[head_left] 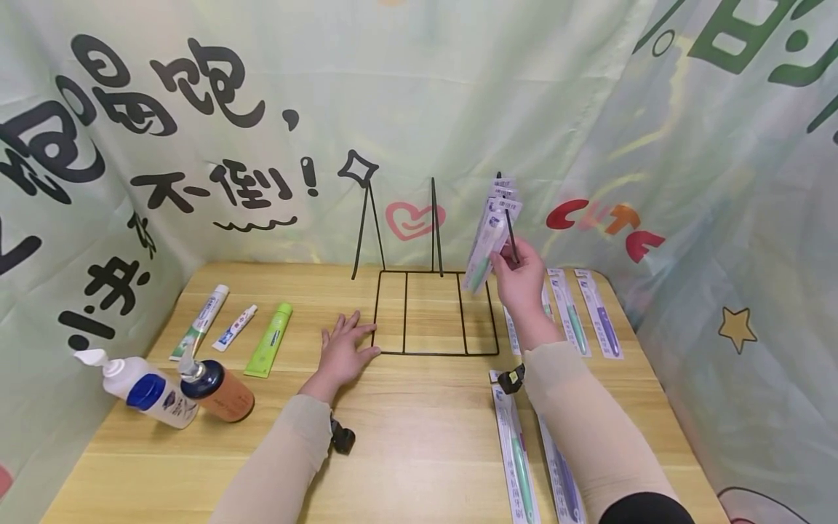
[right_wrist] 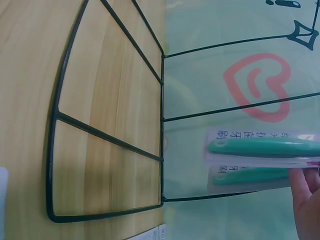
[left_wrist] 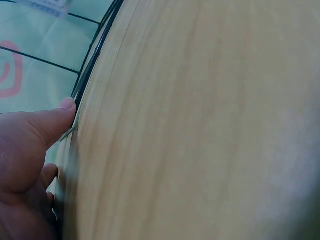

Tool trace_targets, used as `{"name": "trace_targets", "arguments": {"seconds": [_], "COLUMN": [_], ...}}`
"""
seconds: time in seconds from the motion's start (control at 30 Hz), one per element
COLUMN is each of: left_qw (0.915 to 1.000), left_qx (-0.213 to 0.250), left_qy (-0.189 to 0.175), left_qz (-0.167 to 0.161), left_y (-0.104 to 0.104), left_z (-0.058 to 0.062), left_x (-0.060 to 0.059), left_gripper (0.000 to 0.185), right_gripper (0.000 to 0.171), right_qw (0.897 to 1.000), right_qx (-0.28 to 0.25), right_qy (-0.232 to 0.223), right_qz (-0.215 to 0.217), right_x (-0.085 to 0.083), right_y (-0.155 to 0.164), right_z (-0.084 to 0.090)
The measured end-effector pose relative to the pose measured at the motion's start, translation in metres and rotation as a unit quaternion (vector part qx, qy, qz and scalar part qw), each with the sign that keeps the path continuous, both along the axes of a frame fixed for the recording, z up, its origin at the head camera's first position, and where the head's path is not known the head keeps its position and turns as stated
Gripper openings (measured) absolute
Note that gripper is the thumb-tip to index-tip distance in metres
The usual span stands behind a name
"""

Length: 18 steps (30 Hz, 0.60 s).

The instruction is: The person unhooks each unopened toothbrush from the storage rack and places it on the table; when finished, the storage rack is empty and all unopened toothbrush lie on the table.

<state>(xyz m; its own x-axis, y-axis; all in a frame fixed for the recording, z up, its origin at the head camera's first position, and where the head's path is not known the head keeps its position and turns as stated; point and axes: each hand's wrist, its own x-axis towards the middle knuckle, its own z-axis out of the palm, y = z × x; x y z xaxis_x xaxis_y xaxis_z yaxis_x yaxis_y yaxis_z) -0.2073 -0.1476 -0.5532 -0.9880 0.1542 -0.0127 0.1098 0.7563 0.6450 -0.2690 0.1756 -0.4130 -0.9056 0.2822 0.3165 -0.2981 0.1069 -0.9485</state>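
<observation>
A black wire display rack (head_left: 432, 354) stands at the back of the table, with hooks rising above its base. Several packaged toothbrushes (head_left: 488, 236) hang overlapping on its right-hand hook. My right hand (head_left: 521, 280) pinches the lower part of the front package beside that hook. In the right wrist view, two toothbrush packs with green handles (right_wrist: 265, 146) show above my fingers (right_wrist: 301, 192). My left hand (head_left: 343, 351) rests at the left front corner of the base, fingers spread. In the left wrist view its thumb (left_wrist: 55, 120) touches the wire.
More packaged toothbrushes (head_left: 599, 316) lie right of the rack, and others (head_left: 513, 451) lie nearer, beside and partly under my right forearm. On the left are a green tube (head_left: 270, 342), two white tubes (head_left: 201, 320), a white pump bottle (head_left: 147, 389) and an amber pump bottle (head_left: 225, 397). Printed cloth surrounds the table.
</observation>
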Motion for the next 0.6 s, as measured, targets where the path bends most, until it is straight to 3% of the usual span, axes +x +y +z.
{"name": "trace_targets", "arguments": {"seconds": [0.3, 0.6], "left_qw": [1.0000, 0.9999], "left_qx": [-0.001, 0.006], "left_qy": [-0.001, -0.010], "left_qz": [-0.005, 0.003], "left_y": [0.002, 0.002], "left_z": [0.001, 0.001], "left_x": [0.000, 0.001], "left_gripper": [0.058, 0.058], "right_gripper": [0.030, 0.036], "right_qw": [0.999, 0.996], "right_qx": [-0.011, 0.013], "right_qy": [0.036, 0.077], "right_qz": [-0.023, -0.040], "right_x": [0.030, 0.081], "right_y": [0.013, 0.056], "right_z": [0.000, 0.009]}}
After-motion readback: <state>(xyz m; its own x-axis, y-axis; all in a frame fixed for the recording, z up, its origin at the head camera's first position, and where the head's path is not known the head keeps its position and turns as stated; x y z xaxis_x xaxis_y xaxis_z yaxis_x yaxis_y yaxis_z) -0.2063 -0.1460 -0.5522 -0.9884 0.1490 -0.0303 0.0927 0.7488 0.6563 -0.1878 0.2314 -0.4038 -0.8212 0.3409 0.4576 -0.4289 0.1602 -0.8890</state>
